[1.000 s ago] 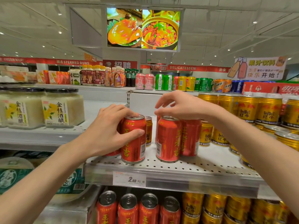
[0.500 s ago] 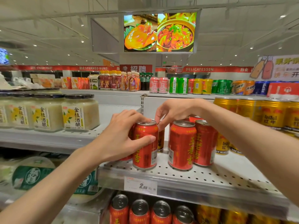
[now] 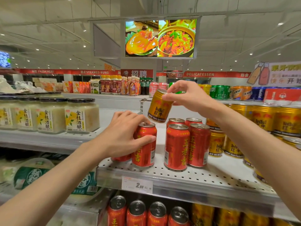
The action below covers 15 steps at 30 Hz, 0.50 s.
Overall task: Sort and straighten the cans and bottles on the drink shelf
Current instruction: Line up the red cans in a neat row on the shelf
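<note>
A: Start at the fingers. What has the right hand got?

B: Its fingertips pinch the rim of a gold can, held in the air at centre frame above the shelf. The can is tilted, top toward the upper right, base toward the lower left, long axis slanting.

A: And the left hand?

B: Fingers curled over the top of a red can, thumb pressed on its side. That can stands upright on the shelf, left of centre, with another red can partly hidden behind the hand.

A: What is close by?

B: A group of four red cans stands upright just right of centre, below the lifted can. Rows of gold cans fill the right side; the right forearm crosses in front of some.

A: Further out?

B: Pale jars on the left shelf, a price tag on the shelf edge, more red cans on the tier below, a food screen hanging at upper centre.
</note>
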Each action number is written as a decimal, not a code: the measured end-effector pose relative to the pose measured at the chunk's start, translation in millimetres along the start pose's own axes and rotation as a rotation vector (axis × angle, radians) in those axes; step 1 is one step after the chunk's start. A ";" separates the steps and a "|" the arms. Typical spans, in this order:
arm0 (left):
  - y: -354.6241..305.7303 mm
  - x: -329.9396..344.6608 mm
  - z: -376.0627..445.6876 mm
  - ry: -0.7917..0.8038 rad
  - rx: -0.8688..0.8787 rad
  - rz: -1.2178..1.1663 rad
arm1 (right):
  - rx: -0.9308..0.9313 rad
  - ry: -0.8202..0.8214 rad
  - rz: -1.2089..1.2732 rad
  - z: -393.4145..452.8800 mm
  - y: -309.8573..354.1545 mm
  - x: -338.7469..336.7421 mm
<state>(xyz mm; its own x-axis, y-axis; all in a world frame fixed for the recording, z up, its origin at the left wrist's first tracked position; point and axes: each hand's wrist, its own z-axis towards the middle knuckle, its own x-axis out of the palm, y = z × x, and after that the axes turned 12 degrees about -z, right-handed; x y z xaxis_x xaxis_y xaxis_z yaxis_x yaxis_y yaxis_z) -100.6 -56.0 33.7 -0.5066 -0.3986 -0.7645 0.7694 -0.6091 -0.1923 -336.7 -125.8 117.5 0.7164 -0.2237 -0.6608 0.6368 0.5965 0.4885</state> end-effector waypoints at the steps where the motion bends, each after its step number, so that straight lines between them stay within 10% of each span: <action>1: -1.3 1.9 3.2 -0.002 -0.010 0.024 | 0.004 -0.036 0.017 -4.7 1.5 -2.8; 15: -27.9 22.0 -1.2 -0.222 0.129 -0.081 | 0.103 -0.249 -0.077 -110.5 17.4 -64.0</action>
<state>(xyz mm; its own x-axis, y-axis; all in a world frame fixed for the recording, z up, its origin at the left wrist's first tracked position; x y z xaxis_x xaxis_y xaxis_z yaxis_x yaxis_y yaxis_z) -132.8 -47.0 21.5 -0.6488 -0.4769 -0.5930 0.6738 -0.7222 -0.1564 -402.9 -15.9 105.4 0.7048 -0.4557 -0.5436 0.7084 0.4921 0.5060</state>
